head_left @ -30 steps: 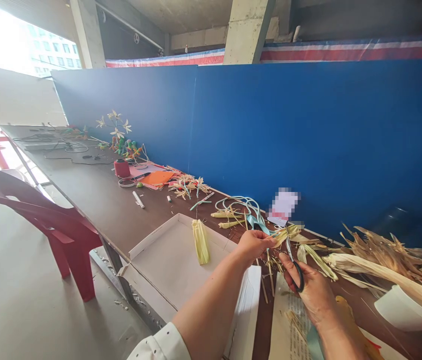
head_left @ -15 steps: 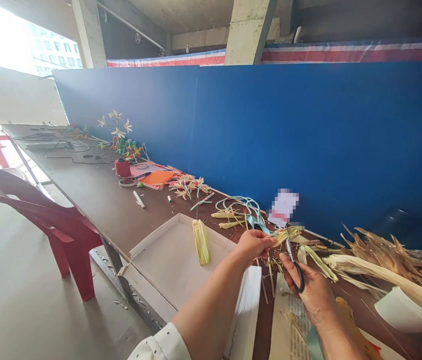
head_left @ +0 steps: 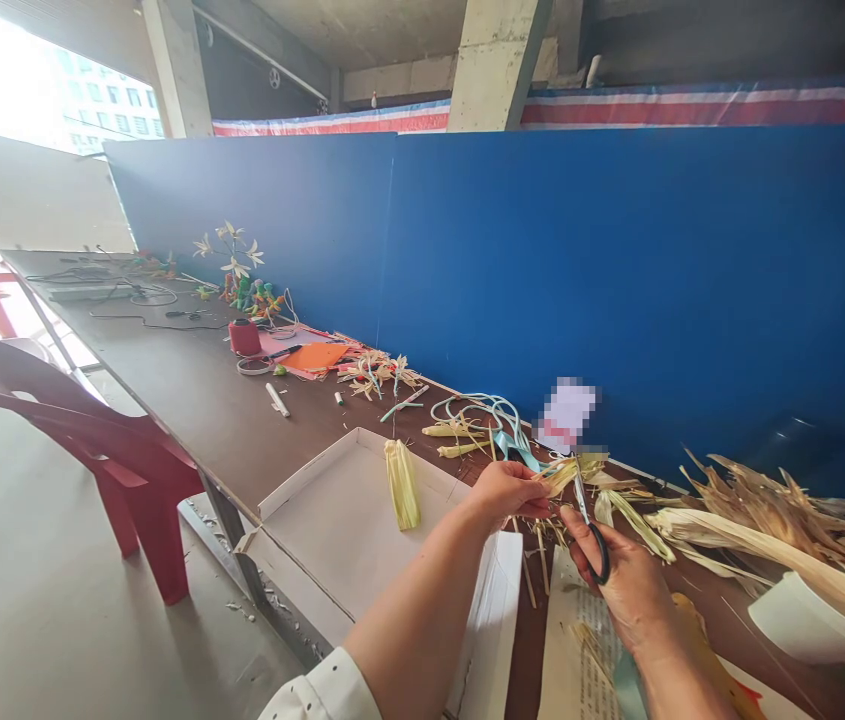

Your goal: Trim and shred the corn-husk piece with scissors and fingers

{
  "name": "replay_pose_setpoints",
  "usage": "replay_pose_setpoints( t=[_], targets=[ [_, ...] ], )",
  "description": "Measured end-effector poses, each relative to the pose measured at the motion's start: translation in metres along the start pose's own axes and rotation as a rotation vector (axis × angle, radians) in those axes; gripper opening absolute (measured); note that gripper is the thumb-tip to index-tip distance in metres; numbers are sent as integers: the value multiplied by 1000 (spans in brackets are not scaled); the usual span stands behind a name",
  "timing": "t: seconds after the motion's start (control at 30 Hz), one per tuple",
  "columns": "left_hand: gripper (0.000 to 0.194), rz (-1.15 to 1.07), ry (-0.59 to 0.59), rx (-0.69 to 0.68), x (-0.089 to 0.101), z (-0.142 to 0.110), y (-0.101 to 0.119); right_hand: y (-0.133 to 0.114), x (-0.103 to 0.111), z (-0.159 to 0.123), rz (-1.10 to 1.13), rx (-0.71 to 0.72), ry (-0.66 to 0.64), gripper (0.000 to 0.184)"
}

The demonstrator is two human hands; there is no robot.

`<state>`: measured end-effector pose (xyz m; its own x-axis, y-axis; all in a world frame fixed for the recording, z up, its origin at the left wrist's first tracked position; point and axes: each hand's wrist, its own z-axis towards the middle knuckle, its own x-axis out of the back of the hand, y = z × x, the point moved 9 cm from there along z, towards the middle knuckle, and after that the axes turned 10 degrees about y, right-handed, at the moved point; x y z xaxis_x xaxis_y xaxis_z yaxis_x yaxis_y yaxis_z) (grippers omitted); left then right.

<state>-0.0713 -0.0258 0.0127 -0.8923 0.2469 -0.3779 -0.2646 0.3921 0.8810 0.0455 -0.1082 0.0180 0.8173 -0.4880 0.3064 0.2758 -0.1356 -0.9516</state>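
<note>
My left hand (head_left: 508, 495) pinches a pale husk strip (head_left: 561, 474) between thumb and fingers, gripping its left end so that the rest reaches out to the right. My right hand (head_left: 623, 575) is curled round the black handles of the scissors (head_left: 600, 555), whose blades point away from me and meet the strip. Whether they have gone through it I cannot tell. I judge the grip at one end is there to steady the thin piece while my fingers sit back from the blades.

The strip is held up above the far right part of the worktop (head_left: 219, 435), among loose scraps; working over such litter probably makes sense, since offcuts can simply drop there. Left of my hands is a shallow white tray (head_left: 308, 480) with one yellow-green husk (head_left: 402, 487) lying in it, perhaps put there to be apart from the clutter. My left forearm crosses the tray's right side.

Near my right wrist lies a printed sheet (head_left: 568, 625), partly covered by my arm. Farther right, dry husks (head_left: 774, 505) are heaped beside and over a white tub (head_left: 812, 615), within easy reach, I'd say. Pale blue cord (head_left: 478, 400) lies coiled on the far side, by the blue panel (head_left: 617, 260).
</note>
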Motion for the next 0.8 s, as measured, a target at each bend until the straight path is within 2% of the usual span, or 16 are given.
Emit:
replay_pose_setpoints(
  t=[0.17, 0.33, 0.47, 0.67, 0.8],
  targets=[
    [19, 47, 38, -15, 5, 1, 1, 4, 2, 0, 22, -32, 9, 32],
    [18, -1, 36, -16, 4, 1, 2, 7, 6, 3, 39, -49, 43, 23],
    [16, -33, 26, -23, 1, 0, 3, 8, 6, 2, 21, -59, 62, 27],
    [18, -94, 57, -92, 3, 0, 11, -3, -15, -9, 1, -22, -116, 35],
    [17, -103, 71, -106, 2, 1, 11, -8, -21, -13, -19, 23, -147, 35]
  ],
)
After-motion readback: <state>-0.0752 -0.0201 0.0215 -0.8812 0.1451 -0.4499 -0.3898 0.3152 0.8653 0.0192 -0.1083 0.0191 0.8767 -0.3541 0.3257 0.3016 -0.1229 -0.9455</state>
